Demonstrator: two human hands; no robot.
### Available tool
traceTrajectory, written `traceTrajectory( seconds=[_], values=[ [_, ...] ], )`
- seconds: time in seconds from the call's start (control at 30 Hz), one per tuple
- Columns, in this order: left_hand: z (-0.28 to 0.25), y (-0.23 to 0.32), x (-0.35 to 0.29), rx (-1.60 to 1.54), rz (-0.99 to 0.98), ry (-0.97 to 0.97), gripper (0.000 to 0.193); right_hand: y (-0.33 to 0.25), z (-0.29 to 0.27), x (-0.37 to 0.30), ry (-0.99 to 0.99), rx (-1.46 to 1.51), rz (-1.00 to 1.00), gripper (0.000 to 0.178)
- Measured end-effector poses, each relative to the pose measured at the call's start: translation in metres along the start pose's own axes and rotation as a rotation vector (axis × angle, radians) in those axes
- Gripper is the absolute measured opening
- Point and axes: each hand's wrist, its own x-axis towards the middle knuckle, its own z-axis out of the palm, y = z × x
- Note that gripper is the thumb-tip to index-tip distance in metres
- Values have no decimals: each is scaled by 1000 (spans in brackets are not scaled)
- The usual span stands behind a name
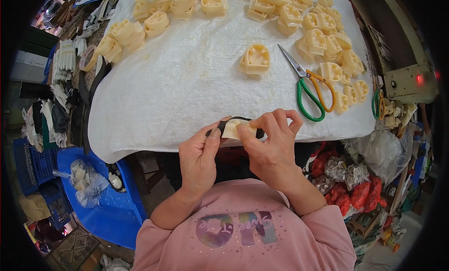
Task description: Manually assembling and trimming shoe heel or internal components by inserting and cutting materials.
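Observation:
At the near edge of the table, both hands are closed around a cream plastic piece [232, 130] with a black strip [221, 126] along its far side. My left hand [199, 155] pinches the strip and the piece's left end between thumb and fingers. On the other side, my right hand [275, 149] presses its thumb on the cream face, its fingers gripping the strip at the right end. A similar cream piece [255, 60] lies alone farther off. To its right rest scissors [307, 74] with one green and one orange handle, blades pointing away.
White woven sheeting [177, 84] covers the table. Cream pieces are heaped at the far left [126, 33] and right [314, 41]. Black strips [96, 84] hang over the left edge. A blue bin [131, 219] stands lower left; red plastic bags [372, 194] lie lower right.

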Motion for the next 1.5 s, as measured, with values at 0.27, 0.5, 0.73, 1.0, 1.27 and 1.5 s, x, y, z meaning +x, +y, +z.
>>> traceTrajectory(
  seconds=[0.27, 0.5, 0.73, 1.0, 1.27, 1.5],
  values=[
    [11, -4, -4, 154, 34, 37, 31, 6, 3, -4, -36, 10, 14, 35],
    [13, 5, -1, 718, 347, -50, 37, 21, 14, -3, 19, 100, -10, 39],
    [-20, -12, 14, -389, -108, -465, 53, 33, 19, -3, 117, 384, -76, 42],
    [-20, -19, 18, -585, -371, -570, 59, 29, 21, -2, 38, 539, -139, 41],
    [-17, -13, 23, -420, -404, -491, 51, 28, 21, 3, -6, 537, -181, 40],
    [-15, -17, 9, -165, 134, -48, 47, 37, 22, 2, 90, 574, -133, 46]
  ],
)
